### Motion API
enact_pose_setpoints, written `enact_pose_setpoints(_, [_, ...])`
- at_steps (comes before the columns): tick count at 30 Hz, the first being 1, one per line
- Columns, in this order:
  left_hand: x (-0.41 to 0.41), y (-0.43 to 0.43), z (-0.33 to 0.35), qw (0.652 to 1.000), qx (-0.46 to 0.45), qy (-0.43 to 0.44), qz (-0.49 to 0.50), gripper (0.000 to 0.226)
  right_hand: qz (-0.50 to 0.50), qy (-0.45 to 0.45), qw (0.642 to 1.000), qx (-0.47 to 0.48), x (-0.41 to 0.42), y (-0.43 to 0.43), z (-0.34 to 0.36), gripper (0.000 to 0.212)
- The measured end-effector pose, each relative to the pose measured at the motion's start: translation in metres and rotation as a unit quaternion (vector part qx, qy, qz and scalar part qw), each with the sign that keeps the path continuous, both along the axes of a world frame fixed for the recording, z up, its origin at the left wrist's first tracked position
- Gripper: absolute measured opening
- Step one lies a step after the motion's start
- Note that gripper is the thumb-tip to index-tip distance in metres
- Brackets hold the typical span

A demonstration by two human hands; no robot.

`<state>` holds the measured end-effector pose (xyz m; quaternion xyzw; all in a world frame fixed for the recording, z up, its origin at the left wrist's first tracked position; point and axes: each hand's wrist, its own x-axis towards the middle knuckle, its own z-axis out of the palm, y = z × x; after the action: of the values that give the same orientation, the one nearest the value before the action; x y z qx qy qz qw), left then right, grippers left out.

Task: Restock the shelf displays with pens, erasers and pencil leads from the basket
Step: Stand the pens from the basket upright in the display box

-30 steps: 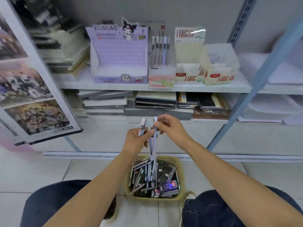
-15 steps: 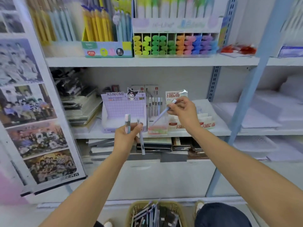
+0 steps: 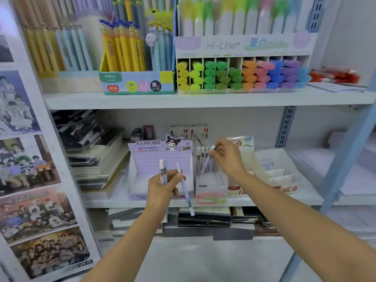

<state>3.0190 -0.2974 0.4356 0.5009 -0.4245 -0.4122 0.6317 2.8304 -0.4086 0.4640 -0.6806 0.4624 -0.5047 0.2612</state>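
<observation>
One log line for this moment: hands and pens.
left hand: grips three pens, in front of Kuromi box | right hand: pinches one pen, tip at clear pen display | basket: out of view

Of the person, only two forearms and two hands are shown. The left forearm (image 3: 130, 241) and the right forearm (image 3: 295, 216) are seen bare along their whole visible length, from the picture's lower edge to the wrists. The left hand (image 3: 162, 188) and the right hand (image 3: 227, 157) are bare as well. Both forearms are slim and smooth, narrowing toward the wrists, and the fingers are slender. Finer marks are lost to blur
</observation>
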Motion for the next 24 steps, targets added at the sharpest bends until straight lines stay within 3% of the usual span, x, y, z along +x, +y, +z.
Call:
enact_pose_setpoints(14, [-0.004, -0.034, -0.007, 1.000, 0.012, 0.005, -0.017, 0.008, 0.034, 0.108, 0.993, -0.032, -0.001, -0.030, 0.000, 0.025])
enact_pose_setpoints(17, [-0.005, -0.036, -0.006, 1.000, 0.012, 0.007, -0.021, 0.006, 0.045, 0.090, 0.994, -0.043, 0.000, -0.033, -0.001, 0.014])
enact_pose_setpoints(24, [-0.004, -0.036, -0.005, 0.999, 0.016, 0.010, -0.027, 0.006, -0.021, 0.147, 0.984, -0.095, 0.010, -0.035, -0.007, 0.014])
